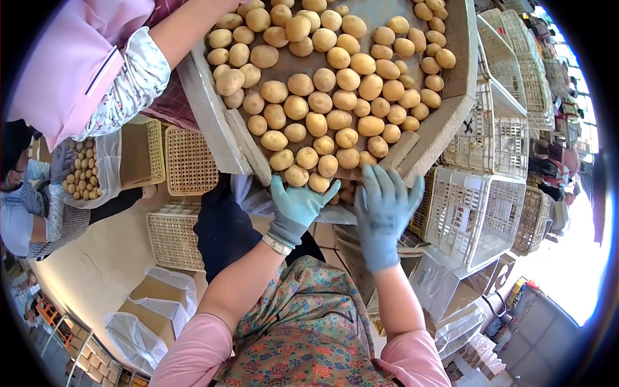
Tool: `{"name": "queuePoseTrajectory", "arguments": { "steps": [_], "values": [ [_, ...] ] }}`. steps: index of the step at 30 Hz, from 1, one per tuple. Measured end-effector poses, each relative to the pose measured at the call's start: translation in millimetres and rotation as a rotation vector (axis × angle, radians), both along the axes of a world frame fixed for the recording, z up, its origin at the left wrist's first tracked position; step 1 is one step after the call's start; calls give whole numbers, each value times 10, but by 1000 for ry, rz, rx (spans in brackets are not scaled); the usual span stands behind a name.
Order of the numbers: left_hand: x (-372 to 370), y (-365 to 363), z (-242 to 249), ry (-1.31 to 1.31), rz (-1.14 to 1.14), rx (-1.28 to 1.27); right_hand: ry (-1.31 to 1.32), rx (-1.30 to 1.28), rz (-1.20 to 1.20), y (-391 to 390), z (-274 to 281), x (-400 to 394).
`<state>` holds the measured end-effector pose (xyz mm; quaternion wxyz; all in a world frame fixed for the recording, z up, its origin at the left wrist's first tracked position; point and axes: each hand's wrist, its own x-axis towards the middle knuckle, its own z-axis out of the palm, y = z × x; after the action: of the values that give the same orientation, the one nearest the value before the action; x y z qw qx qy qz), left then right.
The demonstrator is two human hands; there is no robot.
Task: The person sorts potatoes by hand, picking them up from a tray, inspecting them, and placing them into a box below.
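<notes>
Many light brown potatoes (pixel 320 102) lie on a worn sorting tray (pixel 445 119) with raised sides, narrowing towards me. My left hand (pixel 298 208), in a light teal glove with a wristwatch, is at the tray's narrow mouth. Its thumb and fingers are apart, right against the front potatoes. My right hand (pixel 385 209), in a blue-grey glove, is spread beside the mouth's right side, its fingertips close to the nearest potatoes. Below the mouth, between my hands, more potatoes show above a clear plastic liner (pixel 338 216); the container beneath is mostly hidden.
A co-worker's arm (pixel 193 29) reaches over the tray from the upper left. Another person sits at the left by a lined box of potatoes (pixel 82 171). Plastic crates (pixel 474 216) are stacked at the right; more crates (pixel 191 161) and a lined carton (pixel 155 303) stand left.
</notes>
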<state>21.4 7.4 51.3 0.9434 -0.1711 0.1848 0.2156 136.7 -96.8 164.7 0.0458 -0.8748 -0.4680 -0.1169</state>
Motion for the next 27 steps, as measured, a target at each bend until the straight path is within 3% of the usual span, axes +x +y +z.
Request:
{"name": "queuePoseTrajectory", "arguments": {
  "steps": [4,8,10,12,14,19,24,25,26,27],
  "values": [
    [-7,-34,-86,-42,-14,19,66,-310,0,406,-439,177],
    [6,-11,-12,1,-33,27,324,-458,-100,544,-291,298],
    [-1,5,-24,38,-28,72,274,42,74,351,-204,267],
    [-35,-3,-68,-29,-36,-13,340,147,90,186,-177,116],
    [-48,-5,-82,5,-27,-3,1244,683,-177,123,-92,-116],
    [-67,-11,-118,-60,-4,-10,1429,796,-270,48,-71,-313],
    [-74,-19,-87,-351,89,-255,1694,909,-317,-84,5,-387],
    [-72,-19,-67,-142,-35,-63,1939,1019,-281,-166,-61,-370],
    [-68,-4,-57,-16,-75,-41,2186,1127,-237,-172,-52,-351],
    [-70,-15,-90,24,-57,-10,2185,1129,-239,-187,-29,-358]
  ]
}}
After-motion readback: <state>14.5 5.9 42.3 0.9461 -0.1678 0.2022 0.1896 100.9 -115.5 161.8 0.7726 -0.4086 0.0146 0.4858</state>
